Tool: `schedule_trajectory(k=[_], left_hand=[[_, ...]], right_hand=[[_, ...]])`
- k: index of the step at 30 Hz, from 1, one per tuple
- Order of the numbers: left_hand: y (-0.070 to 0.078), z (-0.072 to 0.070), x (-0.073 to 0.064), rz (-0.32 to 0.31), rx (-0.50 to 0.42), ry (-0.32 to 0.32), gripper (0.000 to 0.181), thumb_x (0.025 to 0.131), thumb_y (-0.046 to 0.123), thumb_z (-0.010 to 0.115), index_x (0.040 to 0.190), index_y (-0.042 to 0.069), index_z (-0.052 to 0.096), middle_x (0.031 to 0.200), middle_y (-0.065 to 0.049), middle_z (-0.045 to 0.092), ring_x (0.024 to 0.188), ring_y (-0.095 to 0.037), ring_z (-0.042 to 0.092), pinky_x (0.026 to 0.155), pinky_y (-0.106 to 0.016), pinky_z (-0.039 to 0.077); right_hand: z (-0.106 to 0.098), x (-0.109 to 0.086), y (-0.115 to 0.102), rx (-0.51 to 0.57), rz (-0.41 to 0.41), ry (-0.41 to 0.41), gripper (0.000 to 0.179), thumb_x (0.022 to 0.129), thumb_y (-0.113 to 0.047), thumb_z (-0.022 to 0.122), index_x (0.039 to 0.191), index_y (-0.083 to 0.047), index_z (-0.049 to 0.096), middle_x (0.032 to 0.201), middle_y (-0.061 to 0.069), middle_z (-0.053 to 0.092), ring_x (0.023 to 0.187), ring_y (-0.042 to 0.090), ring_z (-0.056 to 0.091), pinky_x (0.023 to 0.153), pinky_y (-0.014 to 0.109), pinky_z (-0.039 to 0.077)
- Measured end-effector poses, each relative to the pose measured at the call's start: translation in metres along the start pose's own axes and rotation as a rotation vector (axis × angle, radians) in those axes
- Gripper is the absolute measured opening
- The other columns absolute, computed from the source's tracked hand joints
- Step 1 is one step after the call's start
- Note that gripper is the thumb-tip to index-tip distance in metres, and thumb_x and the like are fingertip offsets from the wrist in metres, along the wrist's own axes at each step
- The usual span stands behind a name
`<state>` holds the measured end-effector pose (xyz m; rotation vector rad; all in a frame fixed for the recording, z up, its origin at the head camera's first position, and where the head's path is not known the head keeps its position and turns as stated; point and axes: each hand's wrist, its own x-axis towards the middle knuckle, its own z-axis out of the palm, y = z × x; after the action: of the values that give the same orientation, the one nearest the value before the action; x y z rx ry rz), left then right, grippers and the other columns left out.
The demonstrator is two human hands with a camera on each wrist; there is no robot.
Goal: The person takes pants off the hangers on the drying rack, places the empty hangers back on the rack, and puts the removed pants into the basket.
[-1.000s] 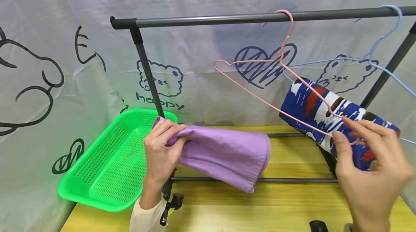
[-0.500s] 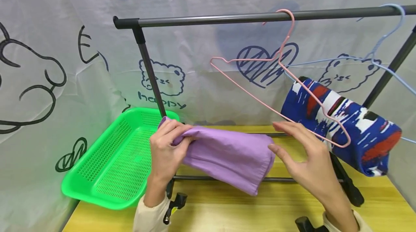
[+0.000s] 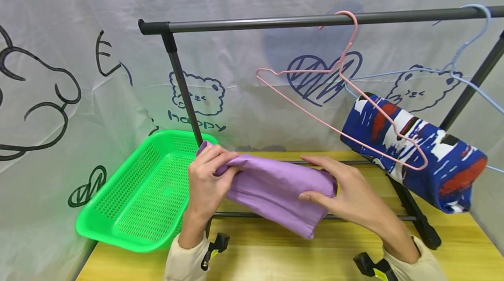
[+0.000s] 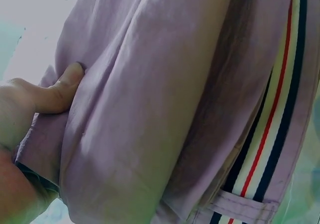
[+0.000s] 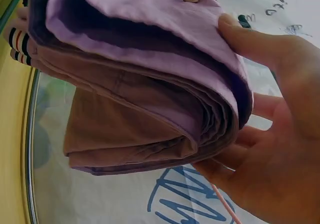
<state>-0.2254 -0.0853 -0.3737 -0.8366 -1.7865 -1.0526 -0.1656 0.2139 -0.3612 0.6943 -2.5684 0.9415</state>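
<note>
Purple pants [image 3: 271, 189], folded into a thick bundle, are held above the table between both hands. My left hand [image 3: 210, 178] pinches their left end, thumb in front. My right hand [image 3: 348, 191] is around the right end, thumb on the near face and fingers behind, as the right wrist view shows with the layered folds [image 5: 145, 103]. A striped band [image 4: 272, 129] runs through a purple loop in the left wrist view. Behind, a pink hanger [image 3: 303, 108] hangs bare from the black rail [image 3: 252, 23].
A green perforated basket [image 3: 138, 198] sits at the left of the wooden table [image 3: 267, 259]. On the right, a blue hanger [image 3: 470, 84] hangs on the rail near a folded blue, red and white patterned cloth [image 3: 417, 149]. The rack's lower bars [image 3: 244, 215] cross behind the hands.
My right hand has let go of the pink hanger's lower right end and moved left to the right end of the pants. The left hand keeps its pinch with little movement.
</note>
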Motion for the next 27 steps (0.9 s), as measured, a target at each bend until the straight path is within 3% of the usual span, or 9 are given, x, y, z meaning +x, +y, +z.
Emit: schedule_trajectory(k=[6,10,13,19,27], left_hand=[[0.002,0.004,-0.001,0.030,0.004,-0.041,0.016,0.075,-0.007,0.084,0.086,0.004,0.080,0.079,-0.002,0.069,0.075,-0.018,0.059,0.069,-0.028,0.047],[0.003,0.006,-0.002,0.018,0.017,-0.084,0.019,0.074,-0.009,0.083,0.087,0.005,0.080,0.080,-0.002,0.070,0.076,-0.019,0.061,0.069,-0.031,0.049],[0.004,0.003,-0.004,-0.008,0.042,-0.134,0.020,0.072,-0.003,0.089,0.088,0.005,0.080,0.082,-0.001,0.070,0.076,-0.018,0.062,0.071,-0.032,0.049],[0.010,-0.007,-0.003,-0.054,0.123,-0.287,0.028,0.070,0.022,0.095,0.090,0.012,0.079,0.084,0.008,0.068,0.077,-0.012,0.058,0.070,-0.029,0.048],[0.021,-0.021,0.005,-0.105,0.231,-0.561,0.040,0.076,0.031,0.092,0.111,0.017,0.078,0.107,0.008,0.071,0.094,-0.013,0.065,0.077,-0.036,0.054]], right_hand=[[0.007,0.004,0.006,-0.038,-0.095,-0.059,0.054,0.084,-0.026,0.087,0.133,-0.018,0.066,0.116,-0.005,0.072,0.093,0.008,0.066,0.078,0.036,0.056],[0.010,0.007,0.007,-0.133,-0.152,-0.008,0.036,0.082,-0.012,0.085,0.115,-0.017,0.072,0.097,-0.007,0.073,0.077,0.006,0.062,0.067,0.033,0.052],[0.010,0.009,0.008,-0.189,-0.189,0.043,0.031,0.079,-0.006,0.083,0.107,-0.015,0.072,0.090,-0.006,0.073,0.068,0.007,0.056,0.060,0.032,0.047],[0.008,0.010,0.007,-0.216,-0.258,0.121,0.028,0.076,0.000,0.080,0.099,-0.013,0.071,0.087,-0.003,0.072,0.068,0.010,0.060,0.059,0.036,0.051],[0.002,0.013,-0.001,-0.209,-0.322,0.145,0.031,0.075,0.008,0.073,0.101,-0.010,0.072,0.095,0.002,0.075,0.084,0.019,0.071,0.069,0.044,0.058]])
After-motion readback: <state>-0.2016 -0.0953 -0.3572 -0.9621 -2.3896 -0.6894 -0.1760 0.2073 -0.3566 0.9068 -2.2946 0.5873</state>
